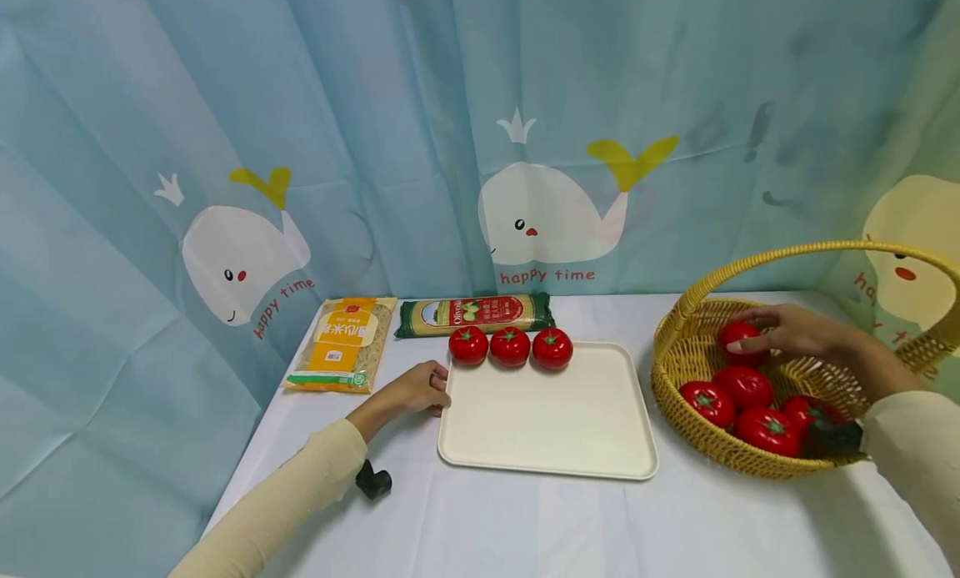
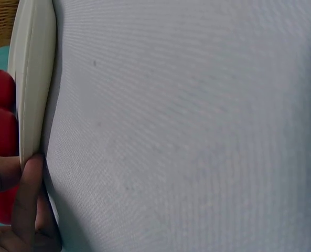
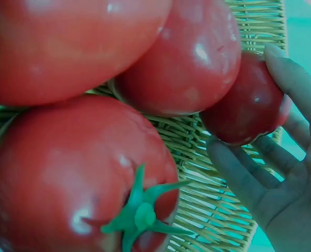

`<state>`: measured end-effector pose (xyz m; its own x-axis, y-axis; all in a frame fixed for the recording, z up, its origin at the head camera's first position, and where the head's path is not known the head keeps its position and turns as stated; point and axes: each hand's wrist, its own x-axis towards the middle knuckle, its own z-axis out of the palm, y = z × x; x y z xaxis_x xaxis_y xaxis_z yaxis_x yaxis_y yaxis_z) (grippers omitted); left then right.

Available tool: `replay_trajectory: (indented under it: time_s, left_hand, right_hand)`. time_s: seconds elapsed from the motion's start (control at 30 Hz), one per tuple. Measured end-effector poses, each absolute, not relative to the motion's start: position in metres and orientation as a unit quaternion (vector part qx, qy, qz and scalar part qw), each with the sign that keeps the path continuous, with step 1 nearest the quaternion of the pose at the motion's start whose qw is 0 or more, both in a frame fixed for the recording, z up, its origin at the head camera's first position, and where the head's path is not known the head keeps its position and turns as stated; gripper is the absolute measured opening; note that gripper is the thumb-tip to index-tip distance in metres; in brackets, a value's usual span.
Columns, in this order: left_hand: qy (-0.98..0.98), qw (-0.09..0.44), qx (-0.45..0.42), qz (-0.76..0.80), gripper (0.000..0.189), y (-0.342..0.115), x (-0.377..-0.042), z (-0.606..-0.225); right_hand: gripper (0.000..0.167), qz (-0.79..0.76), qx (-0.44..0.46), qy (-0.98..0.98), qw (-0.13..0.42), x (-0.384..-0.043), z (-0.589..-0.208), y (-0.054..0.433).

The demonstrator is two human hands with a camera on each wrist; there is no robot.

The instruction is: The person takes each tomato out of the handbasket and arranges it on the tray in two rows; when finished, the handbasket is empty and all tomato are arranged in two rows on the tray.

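Note:
A cream rectangular tray (image 1: pixel 547 419) lies on the table with three red tomatoes (image 1: pixel 510 347) in a row along its far left edge. My left hand (image 1: pixel 420 388) pinches the tray's left rim; in the left wrist view a thumb and finger (image 2: pixel 29 194) meet at that rim. Over at the right, my right hand (image 1: pixel 795 332) reaches into a yellow wicker basket (image 1: pixel 678 411). Its thumb and fingers curl round a tomato (image 3: pixel 247 102) at the basket's far side. Several other tomatoes (image 1: pixel 768 430) lie nearer in the basket, one partly behind the wrist camera.
A green-ended pasta pack (image 1: pixel 472 313) lies behind the tray. Left of it is an orange and clear grain bag (image 1: pixel 345 344). The basket's tall handle (image 1: pixel 795 248) arches over its opening. A blue whale-print curtain (image 1: pixel 405 144) hangs behind the white-covered table (image 1: pixel 525 528).

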<state>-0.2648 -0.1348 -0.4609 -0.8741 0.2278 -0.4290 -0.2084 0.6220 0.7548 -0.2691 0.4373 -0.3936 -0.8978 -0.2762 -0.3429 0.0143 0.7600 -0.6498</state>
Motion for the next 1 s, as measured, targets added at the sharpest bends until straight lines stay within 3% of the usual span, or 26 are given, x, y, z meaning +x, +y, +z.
replay_trajectory:
  time_s: [1.0]
  left_hand:
    - [0.857, 0.252, 0.024, 0.449, 0.043, -0.136, -0.265, -0.461]
  right_hand:
    - [0.060, -0.317, -0.068, 0.941, 0.092, -0.239, -0.373, 0.424]
